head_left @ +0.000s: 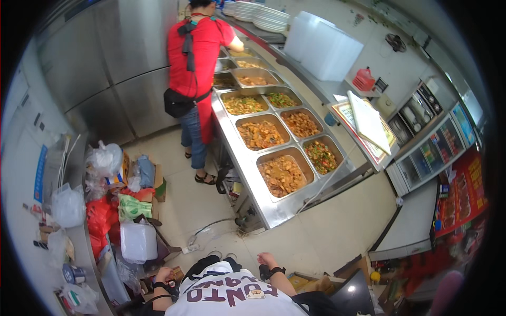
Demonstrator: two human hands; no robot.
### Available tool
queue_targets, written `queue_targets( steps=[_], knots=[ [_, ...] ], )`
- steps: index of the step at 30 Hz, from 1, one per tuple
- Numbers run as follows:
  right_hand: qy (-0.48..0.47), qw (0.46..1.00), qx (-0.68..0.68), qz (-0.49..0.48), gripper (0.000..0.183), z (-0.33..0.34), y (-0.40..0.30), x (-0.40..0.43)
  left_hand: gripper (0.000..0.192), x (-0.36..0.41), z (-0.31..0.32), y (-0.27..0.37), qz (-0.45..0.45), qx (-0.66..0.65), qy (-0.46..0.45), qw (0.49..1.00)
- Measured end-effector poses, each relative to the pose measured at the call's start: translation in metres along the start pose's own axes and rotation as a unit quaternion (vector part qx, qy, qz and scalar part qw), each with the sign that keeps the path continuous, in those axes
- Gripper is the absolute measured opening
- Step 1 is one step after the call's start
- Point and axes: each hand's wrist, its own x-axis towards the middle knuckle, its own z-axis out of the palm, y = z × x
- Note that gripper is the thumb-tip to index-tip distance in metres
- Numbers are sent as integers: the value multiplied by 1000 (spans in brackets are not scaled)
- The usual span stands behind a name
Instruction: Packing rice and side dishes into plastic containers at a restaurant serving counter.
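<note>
My left hand (164, 273) hangs low beside my body with curled fingers, near boxes and bags at the left. Whether it holds anything is hard to make out. Over the floor in front of me is my right hand (267, 259), fingers loosely bent and nothing visible in them. Dark straps circle both wrists. Ahead stands a stainless steel serving counter (272, 216), apart from both hands. Set into it are several metal food pans; the nearest holds a brown stewed dish (282, 175), and beside it is a chopped red-and-green dish (320, 157).
A person in red (193, 59) leans over the counter's far end. Stacked plates (270, 19) and white foam-like boxes (322, 47) stand behind. Bags and a plastic-wrapped pack (138, 241) crowd the left. A cable (209, 226) and power strip (191, 249) lie on the floor.
</note>
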Motion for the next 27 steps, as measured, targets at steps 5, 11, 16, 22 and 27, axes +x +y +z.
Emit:
queue_targets(
  steps=[5, 11, 16, 22, 27],
  knots=[
    [-39, 997, -61, -3, 13, 23, -17, -1, 11, -12, 0, -8, 10, -56, 35, 998],
    [-53, 994, -94, 7, 17, 32, -4, 3, 10, -23, -7, 0, 18, -71, 24, 997],
    [-33, 994, -99, 11, 16, 34, -4, -2, 10, -15, -15, 0, 5, -86, 22, 996],
    [-8, 997, -72, -1, 18, 34, -2, -8, 10, -12, -20, 24, 25, -85, 9, 996],
    [15, 999, -28, -9, 14, 43, -1, -22, 11, 7, -21, 46, 43, -73, -19, 996]
  ],
)
